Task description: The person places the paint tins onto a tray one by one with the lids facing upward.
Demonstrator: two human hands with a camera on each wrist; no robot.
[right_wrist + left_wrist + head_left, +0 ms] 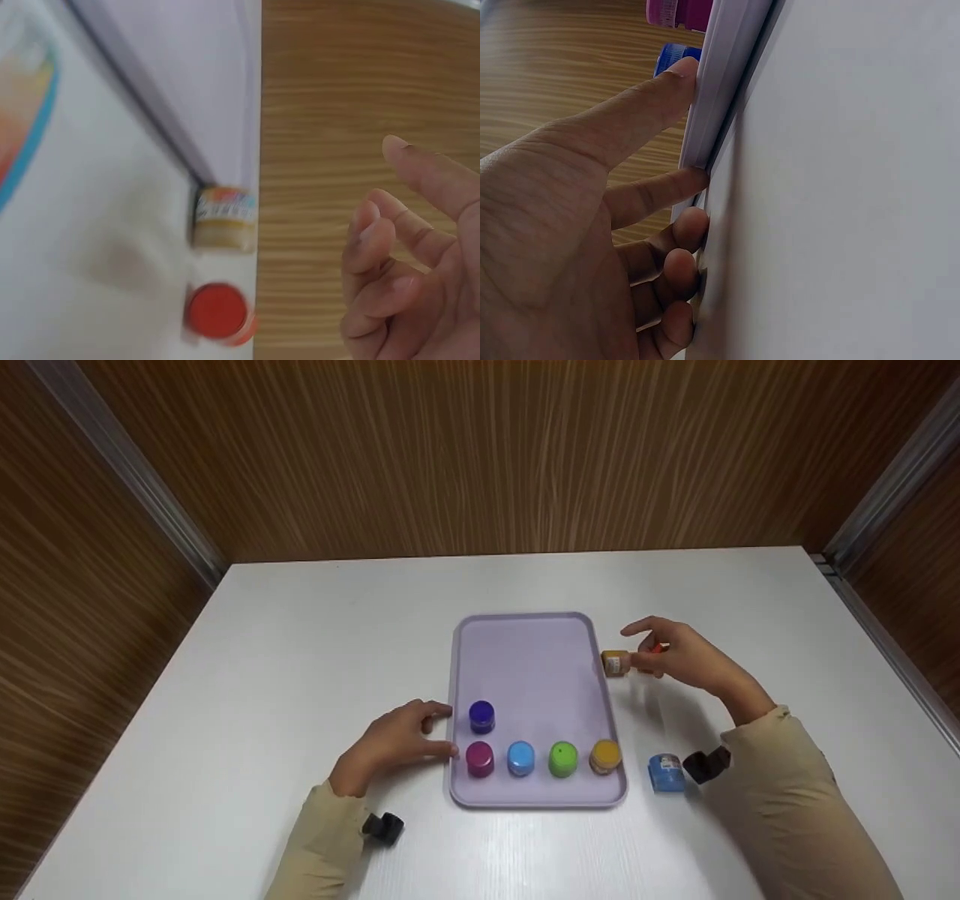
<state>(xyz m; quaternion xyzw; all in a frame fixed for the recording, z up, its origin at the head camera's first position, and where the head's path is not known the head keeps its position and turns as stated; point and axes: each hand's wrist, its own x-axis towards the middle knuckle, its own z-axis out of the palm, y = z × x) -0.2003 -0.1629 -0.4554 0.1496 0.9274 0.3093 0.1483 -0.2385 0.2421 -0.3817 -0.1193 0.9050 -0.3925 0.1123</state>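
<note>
Presumably loading jars [520,758] onto tray [532,660]: left hand [401,735], fingers spread, touching left rim; right hand [679,656], fingers loosely parted, empty, near red jar [217,311] and sideways yellow jar [615,663] outside right rim. Next move likely needs pinch grip.

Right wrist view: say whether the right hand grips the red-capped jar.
No, the right hand and red-capped jar are visibly apart.

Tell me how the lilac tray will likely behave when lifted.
The tray looks stiff, since its raised rim runs straight and even. It would probably feel heavier toward the near end, where five jars stand. Those jars may slide or tip if it tilts, though the rim might catch a sliding one.
</note>
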